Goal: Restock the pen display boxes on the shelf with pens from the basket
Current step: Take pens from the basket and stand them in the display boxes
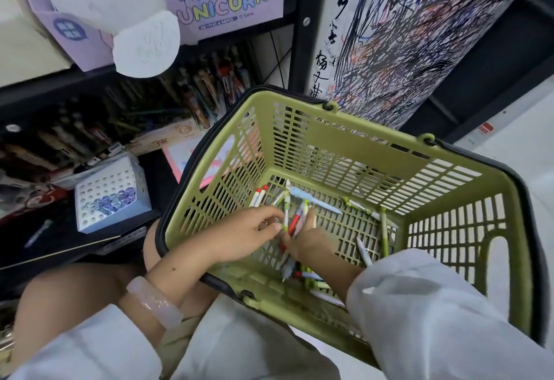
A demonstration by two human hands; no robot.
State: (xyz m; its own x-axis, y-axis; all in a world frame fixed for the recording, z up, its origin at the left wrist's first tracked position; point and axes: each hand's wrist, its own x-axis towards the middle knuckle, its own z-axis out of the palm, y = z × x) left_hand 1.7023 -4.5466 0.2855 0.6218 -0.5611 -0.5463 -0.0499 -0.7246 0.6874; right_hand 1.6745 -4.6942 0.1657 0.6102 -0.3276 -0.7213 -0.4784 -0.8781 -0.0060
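A green plastic basket (353, 151) sits in front of me with several loose pens (364, 210) on its slatted floor. Both my hands are inside it. My right hand (311, 243) grips a bunch of pens (295, 220), red, green and white ones, that stick up past its fingers. My left hand (242, 237) pinches a green and white pen (285, 214) of that bunch at its fingertips. On the low shelf to the left stands a white display box (111, 196) with rows of holes, a few filled with blue-topped pens.
A purple UNICORN pen box (221, 8) stands on the upper shelf, a white paper tag (147, 45) hanging off it. Dark pens (209, 85) fill the shelf behind the basket. A scribbled test board (404, 38) rises at the right. My knee lies under the basket's left rim.
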